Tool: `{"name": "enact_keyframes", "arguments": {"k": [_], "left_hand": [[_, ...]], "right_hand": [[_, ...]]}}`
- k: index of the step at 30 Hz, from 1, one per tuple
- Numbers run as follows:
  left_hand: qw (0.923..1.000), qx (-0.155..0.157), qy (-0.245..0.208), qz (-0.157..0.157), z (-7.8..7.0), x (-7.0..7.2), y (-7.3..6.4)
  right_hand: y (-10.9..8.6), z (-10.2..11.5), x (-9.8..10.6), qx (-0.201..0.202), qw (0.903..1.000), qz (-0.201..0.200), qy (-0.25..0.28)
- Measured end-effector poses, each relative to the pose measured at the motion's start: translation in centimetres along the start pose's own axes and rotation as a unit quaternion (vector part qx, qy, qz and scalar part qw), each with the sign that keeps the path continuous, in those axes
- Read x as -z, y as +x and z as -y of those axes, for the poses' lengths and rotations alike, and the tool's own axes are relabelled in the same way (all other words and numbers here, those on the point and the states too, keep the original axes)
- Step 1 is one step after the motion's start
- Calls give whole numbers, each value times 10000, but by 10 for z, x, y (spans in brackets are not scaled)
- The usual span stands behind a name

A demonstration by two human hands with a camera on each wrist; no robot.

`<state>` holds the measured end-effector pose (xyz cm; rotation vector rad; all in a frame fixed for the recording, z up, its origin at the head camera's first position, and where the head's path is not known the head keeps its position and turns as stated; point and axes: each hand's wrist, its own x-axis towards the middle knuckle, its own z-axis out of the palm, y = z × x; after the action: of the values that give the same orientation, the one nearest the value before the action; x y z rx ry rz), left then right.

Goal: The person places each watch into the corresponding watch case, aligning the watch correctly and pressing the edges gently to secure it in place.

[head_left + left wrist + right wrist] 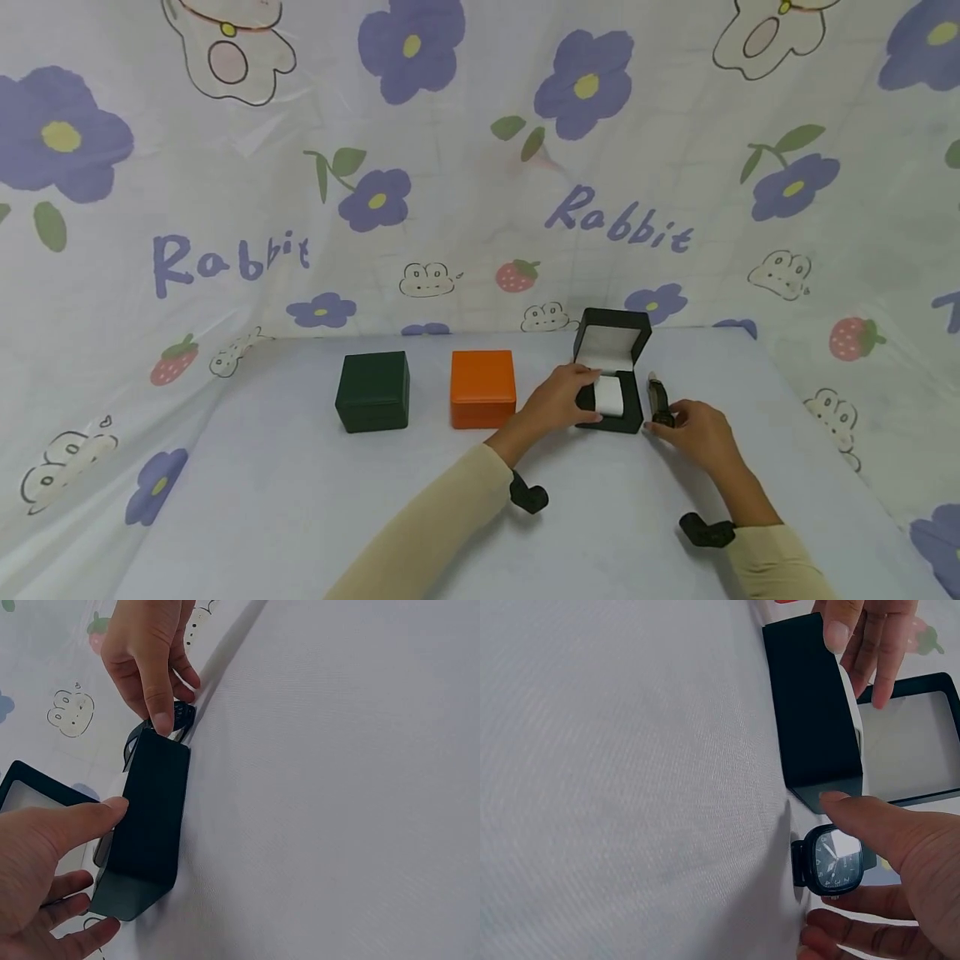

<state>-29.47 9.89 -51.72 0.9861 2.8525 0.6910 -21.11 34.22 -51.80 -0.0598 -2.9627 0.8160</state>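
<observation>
A black watch box [632, 407] stands with its lid up, a white cushion [608, 396] inside. My left hand [558, 398] holds its left side, thumb on the front top edge and fingers spread around the side. Just right of the box is a black watch [830, 862] with a squarish dark dial turned toward the right wrist camera. My right hand [701, 432] straddles this watch: the thumb lies at the box's front corner, with a gap to the watch case, and the index finger runs along the other side of the case.
Left of the black box stand a closed orange box [483, 390] and a closed dark green box [372, 392]. All sit on a white table [300, 500]. Behind it hangs a white curtain [450, 167] printed with flowers and rabbits. A black wrist mount [707, 530] sits at the right cuff.
</observation>
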Motion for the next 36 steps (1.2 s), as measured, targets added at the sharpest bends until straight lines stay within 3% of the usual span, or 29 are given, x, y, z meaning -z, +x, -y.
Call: {"name": "enact_keyframes", "arguments": {"k": [12, 30, 36], "left_hand": [[9994, -45, 301, 134, -5, 0, 4], [9976, 153, 671, 113, -13, 4, 15], [9951, 119, 977, 68, -19, 6, 20]], "right_hand": [[2, 6, 1, -68, 9993, 198, -302], [2, 7, -1, -51, 9994, 154, -298], [1, 7, -1, -104, 9996, 174, -207]]}}
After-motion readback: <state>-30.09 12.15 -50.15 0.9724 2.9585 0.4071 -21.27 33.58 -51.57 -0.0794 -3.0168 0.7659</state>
